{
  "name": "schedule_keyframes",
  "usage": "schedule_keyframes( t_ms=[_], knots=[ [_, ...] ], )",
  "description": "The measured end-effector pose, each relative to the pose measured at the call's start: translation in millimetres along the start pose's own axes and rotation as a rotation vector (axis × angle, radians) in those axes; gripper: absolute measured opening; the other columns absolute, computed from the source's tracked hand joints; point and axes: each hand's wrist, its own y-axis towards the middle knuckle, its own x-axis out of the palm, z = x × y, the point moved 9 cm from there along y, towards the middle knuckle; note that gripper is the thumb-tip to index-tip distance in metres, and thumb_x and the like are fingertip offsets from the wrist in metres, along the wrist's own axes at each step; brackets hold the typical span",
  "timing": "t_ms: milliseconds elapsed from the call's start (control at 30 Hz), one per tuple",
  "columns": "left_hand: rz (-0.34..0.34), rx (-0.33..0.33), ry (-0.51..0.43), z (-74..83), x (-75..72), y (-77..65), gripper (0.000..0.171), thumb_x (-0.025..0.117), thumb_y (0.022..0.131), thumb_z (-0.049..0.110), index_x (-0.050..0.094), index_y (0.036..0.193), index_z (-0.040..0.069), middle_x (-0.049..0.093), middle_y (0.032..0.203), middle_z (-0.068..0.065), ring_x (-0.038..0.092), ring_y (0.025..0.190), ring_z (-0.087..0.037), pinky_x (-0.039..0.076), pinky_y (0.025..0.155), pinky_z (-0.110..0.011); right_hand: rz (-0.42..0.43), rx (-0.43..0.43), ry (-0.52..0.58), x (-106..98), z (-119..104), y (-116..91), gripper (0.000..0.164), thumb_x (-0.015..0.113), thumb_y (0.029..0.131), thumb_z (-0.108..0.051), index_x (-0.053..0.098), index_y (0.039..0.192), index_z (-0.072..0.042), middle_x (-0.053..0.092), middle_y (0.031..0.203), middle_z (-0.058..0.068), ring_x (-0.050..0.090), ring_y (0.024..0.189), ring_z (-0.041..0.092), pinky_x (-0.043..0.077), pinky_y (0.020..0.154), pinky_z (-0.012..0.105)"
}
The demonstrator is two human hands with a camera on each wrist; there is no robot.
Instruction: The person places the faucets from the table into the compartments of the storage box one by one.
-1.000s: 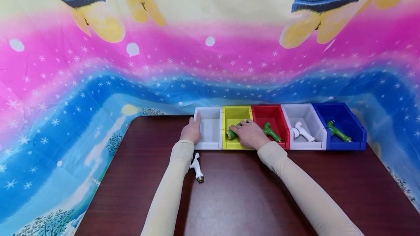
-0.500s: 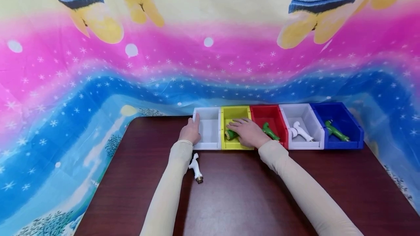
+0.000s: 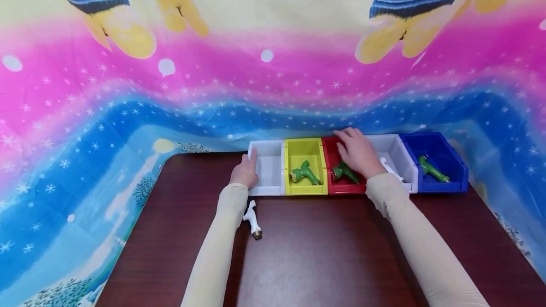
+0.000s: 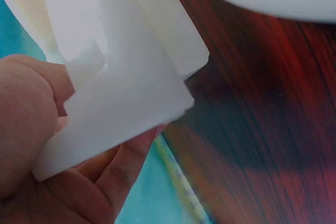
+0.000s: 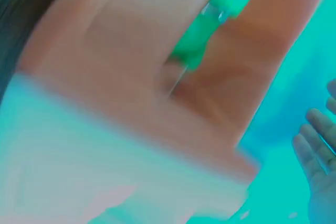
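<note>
At the left end of a row of bins, my left hand point(image 3: 244, 174) grips the wall of a white bin point(image 3: 269, 172). In the left wrist view, thumb and fingers lie on opposite sides of the white plastic wall point(image 4: 126, 87). My right hand point(image 3: 362, 155) is over the red bin point(image 3: 330, 148) and the second white bin point(image 3: 396, 148), fingers extended and holding nothing visible. A green tap point(image 3: 345, 173) lies in the red bin, partly under that hand. Another green tap point(image 3: 304, 173) lies in the yellow bin point(image 3: 294, 148). The right wrist view is blurred.
A white tap point(image 3: 252, 219) with a brass end lies on the brown table point(image 3: 298, 250) beside my left sleeve. Another white tap point(image 3: 390, 169) is partly hidden in the second white bin. The blue bin point(image 3: 426, 143) holds a green tap point(image 3: 432, 169). A printed cloth hangs behind.
My right hand has left the green tap in the yellow bin and moved right, over the red bin. My left hand stays at the white bin. The head view has shifted slightly.
</note>
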Motion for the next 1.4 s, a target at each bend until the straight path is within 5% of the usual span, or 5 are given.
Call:
schedule_keyframes(
  t_ms=[300,700,900,1067,1400],
  knots=[
    [-0.026,-0.003,-0.009,-1.0,5.8,1.5,0.091,0.063,0.098,0.005,0.008,0.169,0.021,0.039,0.152,-0.026,0.057,0.061,-0.025,0.055,0.070,-0.042,-0.191,0.212,0.000,27,65,-25,0.063,0.049,0.107,-0.018,0.026,0.161,0.004,0.025,0.166,0.028,0.020,0.155,0.047,0.023,0.123,0.061],
    [-0.051,0.071,-0.049,3.6,1.4,-8.2,0.084,0.061,0.104,0.020,0.008,0.169,0.020,0.025,0.164,-0.028,0.065,0.074,-0.034,0.055,0.074,-0.047,-0.185,0.241,0.007,33,72,-26,0.066,0.047,0.100,-0.006,0.025,0.162,0.005,0.021,0.169,0.024,0.015,0.157,0.043,0.023,0.124,0.058],
    [0.121,0.252,0.134,18.2,-30.4,-41.3,0.080,0.066,0.103,0.031,0.021,0.167,0.012,0.021,0.172,-0.015,0.051,0.139,-0.042,0.048,0.105,-0.056,-0.157,0.255,0.050,31,75,-26,0.064,0.050,0.100,-0.005,0.029,0.161,0.004,0.024,0.168,0.024,0.017,0.157,0.043,0.024,0.123,0.059],
    [0.279,0.424,0.146,21.4,-49.5,-86.7,0.074,0.073,0.098,0.025,0.038,0.162,0.014,0.044,0.162,-0.008,0.054,0.136,-0.034,0.049,0.104,-0.055,-0.136,0.254,0.072,28,71,-27,0.063,0.051,0.100,-0.004,0.032,0.160,0.004,0.027,0.167,0.024,0.020,0.156,0.044,0.026,0.122,0.060],
    [0.126,0.491,0.157,-3.5,-18.2,-155.4,0.072,0.080,0.090,0.033,0.050,0.156,0.025,0.064,0.140,-0.003,0.066,0.120,-0.031,0.055,0.094,-0.052,-0.111,0.262,0.098,28,70,-30,0.062,0.052,0.100,-0.004,0.035,0.159,0.002,0.028,0.167,0.021,0.022,0.156,0.042,0.029,0.120,0.060]
  ],
)
